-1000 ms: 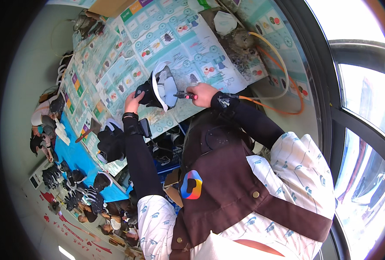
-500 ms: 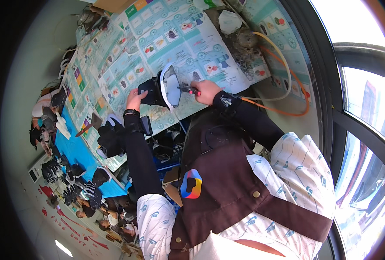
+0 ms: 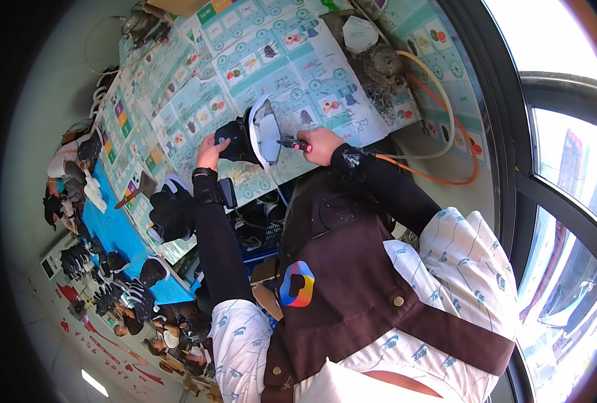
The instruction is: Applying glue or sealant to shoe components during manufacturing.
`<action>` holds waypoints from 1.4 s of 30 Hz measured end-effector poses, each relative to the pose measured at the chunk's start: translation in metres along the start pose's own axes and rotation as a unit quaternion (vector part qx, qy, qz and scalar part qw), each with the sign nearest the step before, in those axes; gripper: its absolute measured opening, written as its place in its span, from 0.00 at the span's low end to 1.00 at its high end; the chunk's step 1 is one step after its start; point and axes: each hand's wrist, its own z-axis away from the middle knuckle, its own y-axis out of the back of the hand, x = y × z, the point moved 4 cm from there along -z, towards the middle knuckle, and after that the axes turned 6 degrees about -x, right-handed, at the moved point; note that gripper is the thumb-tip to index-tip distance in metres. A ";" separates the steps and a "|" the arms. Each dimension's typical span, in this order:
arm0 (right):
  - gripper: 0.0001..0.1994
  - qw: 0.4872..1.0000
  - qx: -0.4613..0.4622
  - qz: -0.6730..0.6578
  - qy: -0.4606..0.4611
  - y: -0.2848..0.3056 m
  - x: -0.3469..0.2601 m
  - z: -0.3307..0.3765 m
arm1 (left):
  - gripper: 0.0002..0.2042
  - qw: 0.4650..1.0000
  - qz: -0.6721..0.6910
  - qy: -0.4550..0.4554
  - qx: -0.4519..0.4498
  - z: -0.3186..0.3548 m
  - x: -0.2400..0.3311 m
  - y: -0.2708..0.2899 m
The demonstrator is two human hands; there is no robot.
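Note:
My left hand [image 3: 210, 152] is closed round the black upper of a shoe [image 3: 239, 142], which lies tipped on its side on the covered table. The shoe's white sole edge and pale grey-blue underside [image 3: 269, 137] face to the right. My right hand [image 3: 322, 145] grips a small hand tool [image 3: 294, 145] with a slim black front and a red grip; its exact kind cannot be made out. The black tip points left and reaches the underside of the shoe, though whether it touches is unclear.
More black shoes [image 3: 171, 211] stand at the table's left edge beside a brown-handled tool [image 3: 136, 191]. A white cup-shaped mask [image 3: 360, 35] lies at the far right, near yellow and orange hoses [image 3: 454, 176]. A blue-covered table [image 3: 113, 221] with shoes and several people is at left.
The tool in my right hand has shifted slightly, its tip now lower and turned a little. My left hand and the shoe stay almost where they were.

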 end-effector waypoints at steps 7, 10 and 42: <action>0.14 1.000 -0.020 0.004 -0.014 -0.005 -0.002 -0.002 | 0.29 1.000 0.027 -0.003 -0.014 0.003 -0.001 0.000; 0.15 1.000 0.009 0.000 -0.022 -0.001 -0.001 -0.001 | 0.29 1.000 0.015 0.005 -0.007 0.006 -0.002 -0.003; 0.15 0.998 0.053 0.005 -0.026 0.000 0.011 0.001 | 0.23 0.995 0.088 -0.001 -0.047 0.005 -0.002 -0.009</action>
